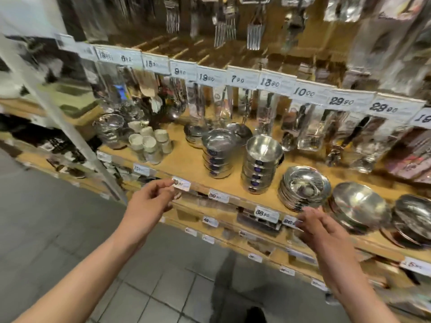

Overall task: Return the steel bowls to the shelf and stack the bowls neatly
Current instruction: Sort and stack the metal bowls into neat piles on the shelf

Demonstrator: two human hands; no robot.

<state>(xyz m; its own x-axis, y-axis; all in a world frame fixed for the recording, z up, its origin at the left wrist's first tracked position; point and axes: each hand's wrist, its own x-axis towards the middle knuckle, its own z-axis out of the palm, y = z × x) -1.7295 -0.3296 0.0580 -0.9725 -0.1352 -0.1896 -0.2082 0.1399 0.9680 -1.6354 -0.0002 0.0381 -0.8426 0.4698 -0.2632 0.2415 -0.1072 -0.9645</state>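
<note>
Two tall stacks of steel bowls stand on the wooden shelf (186, 159): a left stack (218, 156) and a right stack (262, 166). Further right lie a low pile of shallow steel bowls (304, 190) and wider bowls (361, 207). My left hand (149, 203) hovers in front of the shelf edge below the left stack, fingers loosely curled, holding nothing. My right hand (319, 229) hangs just below the shallow pile, fingers relaxed and empty. The picture is blurred by motion.
White ribbed cups (150, 144) stand left of the bowls. Packaged utensils hang behind under a row of price tags (268, 82). More steel pans (412, 215) sit at the far right. Lower shelves (256, 243) jut out beneath my hands; grey tiled floor lies below.
</note>
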